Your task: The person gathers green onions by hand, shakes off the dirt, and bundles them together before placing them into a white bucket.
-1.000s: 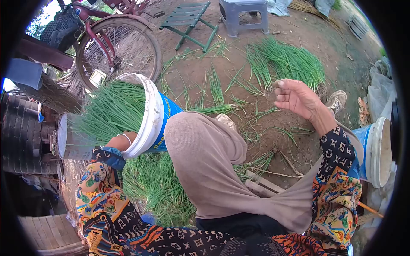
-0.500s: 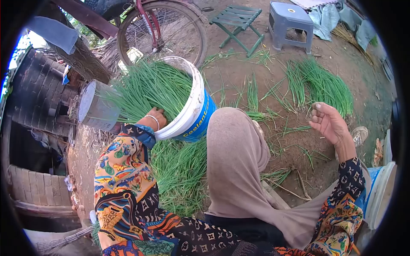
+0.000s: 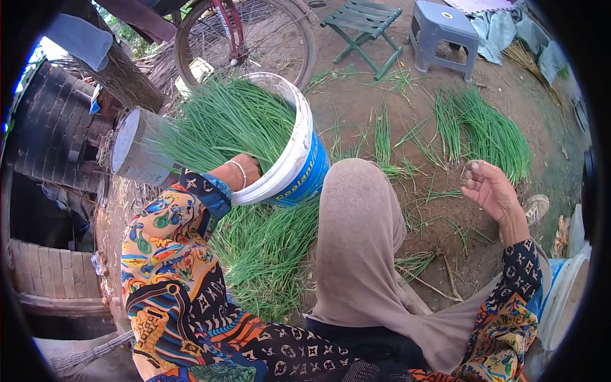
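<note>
My left hand (image 3: 247, 172), with a bracelet on its wrist, reaches over the near rim of a white and blue bucket (image 3: 299, 175). It presses against long green stalks (image 3: 235, 118) that fill the tilted bucket and spill over its left side. Its fingertips are hidden among the stalks. My right hand (image 3: 493, 191) is raised at the right, palm showing, its fingers loosely bent and apart with nothing visible in them. Beyond it a thick bundle of green stalks (image 3: 493, 130) lies on the soil. More loose stalks (image 3: 270, 254) lie below the bucket.
A bicycle wheel (image 3: 307, 48) stands behind the bucket, with a green folding stool (image 3: 363, 19) and a grey plastic stool (image 3: 445, 27) to its right. A metal container (image 3: 141, 143) is left of the bucket. Another bucket (image 3: 566, 299) stands at the lower right. My covered knee (image 3: 359, 216) fills the centre.
My left hand has moved further in over the bucket's rim, and its fingers are now more hidden by the stalks. My right hand has barely moved. The view has shifted slightly.
</note>
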{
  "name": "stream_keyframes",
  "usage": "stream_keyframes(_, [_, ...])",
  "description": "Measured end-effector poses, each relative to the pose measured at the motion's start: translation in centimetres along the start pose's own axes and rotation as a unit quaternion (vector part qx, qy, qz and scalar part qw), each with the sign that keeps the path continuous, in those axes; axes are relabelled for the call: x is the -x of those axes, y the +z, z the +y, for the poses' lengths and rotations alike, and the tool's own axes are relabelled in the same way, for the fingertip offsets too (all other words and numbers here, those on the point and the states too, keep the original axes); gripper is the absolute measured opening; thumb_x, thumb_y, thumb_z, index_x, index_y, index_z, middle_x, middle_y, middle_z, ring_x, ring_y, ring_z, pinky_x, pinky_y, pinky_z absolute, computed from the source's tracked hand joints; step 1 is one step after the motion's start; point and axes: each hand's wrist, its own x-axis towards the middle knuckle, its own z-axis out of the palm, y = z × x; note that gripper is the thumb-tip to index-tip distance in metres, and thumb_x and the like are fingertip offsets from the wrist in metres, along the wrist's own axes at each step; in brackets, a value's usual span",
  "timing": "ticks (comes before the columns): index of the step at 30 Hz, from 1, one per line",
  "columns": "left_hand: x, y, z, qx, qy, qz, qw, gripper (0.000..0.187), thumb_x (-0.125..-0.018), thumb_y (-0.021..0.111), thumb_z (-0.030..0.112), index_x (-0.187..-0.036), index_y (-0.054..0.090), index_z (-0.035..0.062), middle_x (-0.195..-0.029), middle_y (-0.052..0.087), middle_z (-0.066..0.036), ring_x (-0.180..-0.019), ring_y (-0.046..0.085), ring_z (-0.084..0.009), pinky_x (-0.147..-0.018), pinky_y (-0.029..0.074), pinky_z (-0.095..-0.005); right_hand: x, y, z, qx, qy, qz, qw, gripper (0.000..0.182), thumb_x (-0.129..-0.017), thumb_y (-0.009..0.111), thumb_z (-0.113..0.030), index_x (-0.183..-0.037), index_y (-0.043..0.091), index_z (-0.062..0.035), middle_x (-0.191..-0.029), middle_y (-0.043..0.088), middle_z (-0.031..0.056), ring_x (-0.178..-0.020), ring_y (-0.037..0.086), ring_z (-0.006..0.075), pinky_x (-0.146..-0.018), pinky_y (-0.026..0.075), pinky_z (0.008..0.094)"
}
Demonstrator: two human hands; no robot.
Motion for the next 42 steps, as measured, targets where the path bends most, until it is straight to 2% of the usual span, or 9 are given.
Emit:
stream_keyframes(24, [-0.7,-1.6,2.5,-0.09,-0.076,-0.149,0.982,0.027,-0.074,0.07,0.018,-0.099,0.062,0.0105,-0.083,0.064,-0.007,-0.075,0.065,-0.0267,-0.069,0.052,-0.0379,0.3,-0.2,-0.6,-0.026,-0.037,-0.021,0.999,0.008,-0.088,0.057,-0.009,-0.092,0.058,-0.0031,-0.078,0.063,0.0045,-0.068,0.063,0.0127,-0.067,0.059,0.0309])
stream_keyframes(28, [0.7,-4.3,3.2,-0.046,-0.096,-0.158,0.982,0.027,-0.075,0.07,0.019,-0.099,0.062,0.01,-0.082,0.064,-0.007,-0.073,0.065,-0.0261,-0.067,0.052,-0.0374,0.9,-0.7,-0.8,-0.016,-0.041,-0.018,0.999,0.007,-0.087,0.057,-0.01,-0.091,0.058,-0.0035,-0.078,0.063,0.0045,-0.068,0.063,0.0124,-0.067,0.059,0.0309])
stream_keyframes(31, [1.6,-7.5,3.0,0.101,-0.125,-0.118,0.98,0.027,-0.076,0.07,0.019,-0.099,0.062,0.0097,-0.082,0.064,-0.007,-0.072,0.066,-0.0257,-0.066,0.053,-0.0371,0.9,-0.9,-0.4,-0.014,-0.033,-0.023,0.999,0.008,-0.088,0.057,-0.01,-0.092,0.058,-0.0035,-0.079,0.063,0.0044,-0.068,0.063,0.0122,-0.068,0.059,0.0309])
stream_keyframes(32, [1.8,-8.1,2.6,0.219,-0.144,-0.084,0.962,0.027,-0.076,0.07,0.019,-0.099,0.062,0.0096,-0.081,0.064,-0.007,-0.072,0.066,-0.0255,-0.066,0.053,-0.0369,0.8,-1.1,-0.2,-0.014,-0.03,-0.024,0.999,0.008,-0.087,0.057,-0.01,-0.092,0.058,-0.0034,-0.079,0.063,0.0044,-0.068,0.063,0.0122,-0.068,0.059,0.0309])
stream_keyframes(33, [1.5,-8.2,2.4,0.42,-0.193,-0.017,0.886,0.025,-0.079,0.069,0.021,-0.099,0.061,0.0083,-0.078,0.063,-0.007,-0.067,0.065,-0.0233,-0.062,0.053,-0.0349,0.8,-1.1,-0.2,-0.013,-0.029,-0.025,0.999,0.008,-0.087,0.057,-0.01,-0.093,0.058,-0.0034,-0.079,0.063,0.0045,-0.068,0.063,0.0121,-0.068,0.059,0.0309])
stream_keyframes(35, [0.5,-8.1,1.7,0.748,-0.235,0.137,0.605,0.025,-0.084,0.068,0.025,-0.098,0.061,0.0058,-0.07,0.062,-0.006,-0.058,0.062,-0.0188,-0.053,0.053,-0.0307,0.7,-0.9,-0.1,-0.012,-0.024,-0.02,0.999,0.009,-0.087,0.057,-0.01,-0.093,0.058,-0.0034,-0.08,0.063,0.0045,-0.069,0.063,0.0122,-0.068,0.059,0.0309])
stream_keyframes(36, [-0.2,-7.7,0.8,0.735,-0.283,0.206,0.58,0.021,-0.089,0.064,0.03,-0.091,0.06,0.0091,-0.064,0.06,-0.002,-0.049,0.057,-0.0123,-0.052,0.053,-0.032,0.8,-0.9,-0.2,-0.009,-0.021,-0.014,1.0,0.009,-0.087,0.058,-0.01,-0.093,0.058,-0.0034,-0.08,0.063,0.0045,-0.069,0.063,0.0122,-0.068,0.059,0.0309])
stream_keyframes(39, [-2.1,-4.6,-1.8,0.763,-0.336,0.255,0.489,0.019,-0.09,0.062,0.028,-0.087,0.058,0.0097,-0.062,0.059,-0.002,-0.045,0.054,-0.0116,-0.052,0.053,-0.0322,0.6,-1.3,0.0,-0.002,-0.013,0.001,1.0,0.009,-0.087,0.058,-0.009,-0.094,0.058,-0.0035,-0.08,0.063,0.0046,-0.069,0.063,0.0123,-0.068,0.059,0.0309])
stream_keyframes(42, [-2.5,-2.5,-3.3,0.774,-0.33,0.275,0.466,0.023,-0.089,0.06,0.031,-0.085,0.059,0.0079,-0.061,0.059,-0.003,-0.04,0.051,-0.0125,-0.046,0.051,-0.0325,-0.2,-1.7,0.4,-0.013,0.002,0.012,1.0,0.01,-0.087,0.059,-0.008,-0.095,0.059,-0.0032,-0.08,0.063,0.0044,-0.07,0.063,0.0127,-0.069,0.059,0.0317])
